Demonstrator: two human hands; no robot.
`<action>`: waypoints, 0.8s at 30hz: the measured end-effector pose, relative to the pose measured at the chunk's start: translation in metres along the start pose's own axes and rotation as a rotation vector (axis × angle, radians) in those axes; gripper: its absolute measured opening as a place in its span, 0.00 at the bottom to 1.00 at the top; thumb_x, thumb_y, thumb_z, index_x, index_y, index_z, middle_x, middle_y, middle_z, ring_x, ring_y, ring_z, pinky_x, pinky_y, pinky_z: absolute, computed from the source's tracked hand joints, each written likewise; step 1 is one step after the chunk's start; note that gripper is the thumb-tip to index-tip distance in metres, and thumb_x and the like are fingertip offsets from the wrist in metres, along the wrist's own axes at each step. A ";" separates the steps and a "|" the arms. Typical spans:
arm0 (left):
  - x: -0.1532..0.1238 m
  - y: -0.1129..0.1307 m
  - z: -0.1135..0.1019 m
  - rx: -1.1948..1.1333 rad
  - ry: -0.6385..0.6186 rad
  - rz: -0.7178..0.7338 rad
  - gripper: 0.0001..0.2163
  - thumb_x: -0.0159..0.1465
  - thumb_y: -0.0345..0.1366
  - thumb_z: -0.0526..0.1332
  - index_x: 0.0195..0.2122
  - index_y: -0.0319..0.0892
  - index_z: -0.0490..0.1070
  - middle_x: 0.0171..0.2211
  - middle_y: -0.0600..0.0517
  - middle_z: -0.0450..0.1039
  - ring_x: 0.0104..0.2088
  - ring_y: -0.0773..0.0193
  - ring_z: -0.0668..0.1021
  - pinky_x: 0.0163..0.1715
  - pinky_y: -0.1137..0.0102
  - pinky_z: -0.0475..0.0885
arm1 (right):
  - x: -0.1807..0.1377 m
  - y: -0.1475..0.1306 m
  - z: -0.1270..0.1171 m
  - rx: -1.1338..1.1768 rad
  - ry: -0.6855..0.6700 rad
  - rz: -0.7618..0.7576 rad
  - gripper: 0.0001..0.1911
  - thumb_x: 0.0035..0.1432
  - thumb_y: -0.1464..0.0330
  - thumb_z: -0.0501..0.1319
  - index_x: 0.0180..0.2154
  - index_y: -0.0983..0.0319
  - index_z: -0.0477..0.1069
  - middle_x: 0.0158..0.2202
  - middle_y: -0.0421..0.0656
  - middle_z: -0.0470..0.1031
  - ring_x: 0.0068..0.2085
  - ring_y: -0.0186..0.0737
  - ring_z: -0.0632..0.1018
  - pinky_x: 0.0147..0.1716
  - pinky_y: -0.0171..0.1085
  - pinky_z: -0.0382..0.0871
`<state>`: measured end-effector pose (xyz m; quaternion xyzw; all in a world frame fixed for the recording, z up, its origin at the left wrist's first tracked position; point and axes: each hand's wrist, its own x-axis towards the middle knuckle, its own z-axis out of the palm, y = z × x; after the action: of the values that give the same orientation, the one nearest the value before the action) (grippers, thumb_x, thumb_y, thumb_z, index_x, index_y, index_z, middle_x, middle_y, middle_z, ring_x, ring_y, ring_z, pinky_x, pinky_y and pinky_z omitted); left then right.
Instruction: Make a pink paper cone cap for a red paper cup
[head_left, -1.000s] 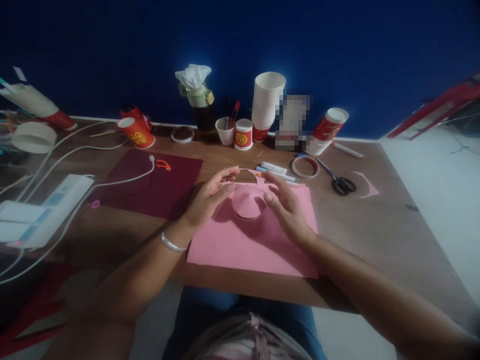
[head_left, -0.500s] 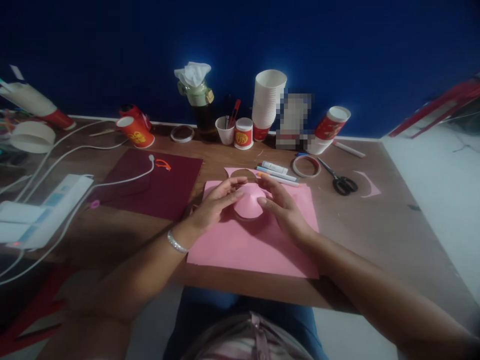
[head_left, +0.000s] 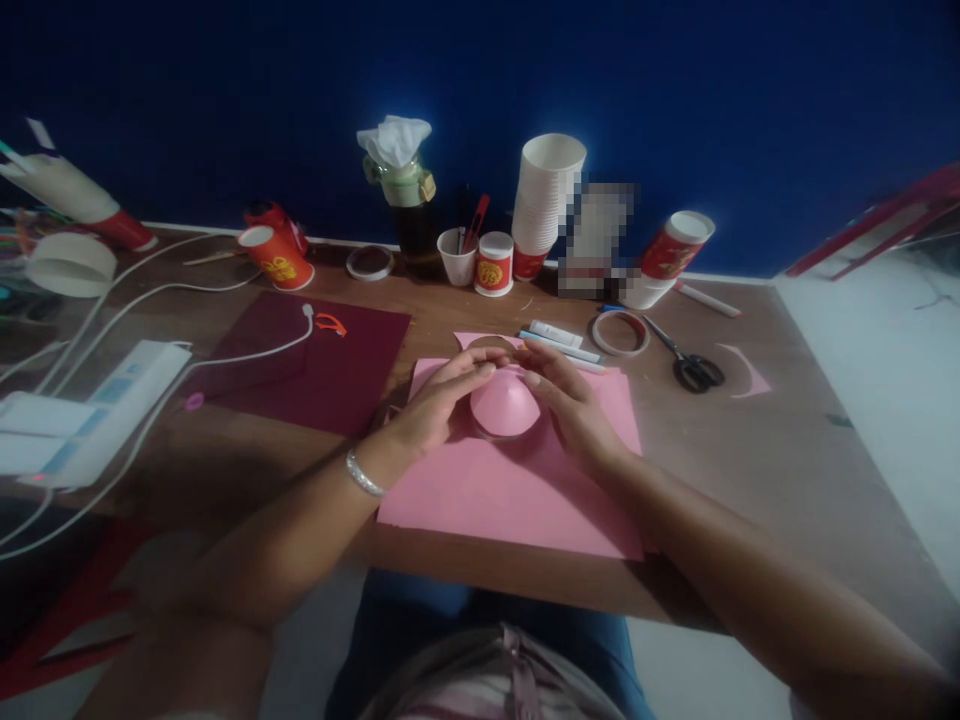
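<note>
A pink paper cone (head_left: 504, 402) points upward between my hands, above a pink sheet (head_left: 510, 505). A thin rim shows under its front edge; I cannot make out what it belongs to. My left hand (head_left: 439, 405) curves round the cone's left and far side, thumb near the upper slope. From the right, my right hand (head_left: 574, 405) holds it the same way, with fingers bent behind. The far fingertips of both hands nearly meet and partly hide the back of the cone. A pink offcut (head_left: 469, 341) lies just beyond the fingers.
Markers (head_left: 562, 345), a tape roll (head_left: 620, 333) and black-handled scissors (head_left: 696, 372) lie to the right. Stacked paper cups (head_left: 550, 195) and a jar (head_left: 409, 215) stand along the wall. At left are a dark red sheet (head_left: 322, 370), a power strip (head_left: 112, 410) and white cables.
Both thumbs have shifted up and back along the cone, exposing more of its front. The fingertips behind it have drawn closer together. The whole view has shifted slightly.
</note>
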<state>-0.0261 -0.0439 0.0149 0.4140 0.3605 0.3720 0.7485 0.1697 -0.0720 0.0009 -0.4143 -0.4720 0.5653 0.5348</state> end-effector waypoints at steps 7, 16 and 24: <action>0.001 -0.001 0.002 0.020 0.011 0.026 0.19 0.62 0.43 0.72 0.52 0.44 0.76 0.57 0.46 0.75 0.54 0.54 0.78 0.53 0.62 0.73 | -0.001 0.001 0.000 -0.035 -0.005 -0.019 0.27 0.62 0.56 0.69 0.60 0.52 0.70 0.61 0.48 0.76 0.61 0.51 0.77 0.64 0.57 0.70; -0.007 0.003 -0.009 0.317 -0.039 0.324 0.15 0.70 0.42 0.66 0.57 0.54 0.79 0.62 0.51 0.72 0.65 0.56 0.72 0.67 0.61 0.65 | -0.013 -0.021 -0.012 -0.604 -0.094 -0.400 0.25 0.69 0.52 0.63 0.64 0.46 0.71 0.66 0.47 0.70 0.68 0.54 0.69 0.68 0.62 0.62; -0.015 0.014 -0.016 0.952 -0.064 0.741 0.18 0.69 0.40 0.68 0.59 0.56 0.77 0.62 0.48 0.72 0.65 0.55 0.72 0.67 0.53 0.67 | -0.016 -0.020 -0.009 -0.787 -0.160 -0.565 0.25 0.68 0.56 0.66 0.64 0.46 0.71 0.64 0.48 0.69 0.67 0.56 0.70 0.67 0.63 0.64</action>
<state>-0.0502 -0.0452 0.0247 0.8125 0.2964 0.3932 0.3119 0.1843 -0.0873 0.0179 -0.3957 -0.7834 0.2071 0.4323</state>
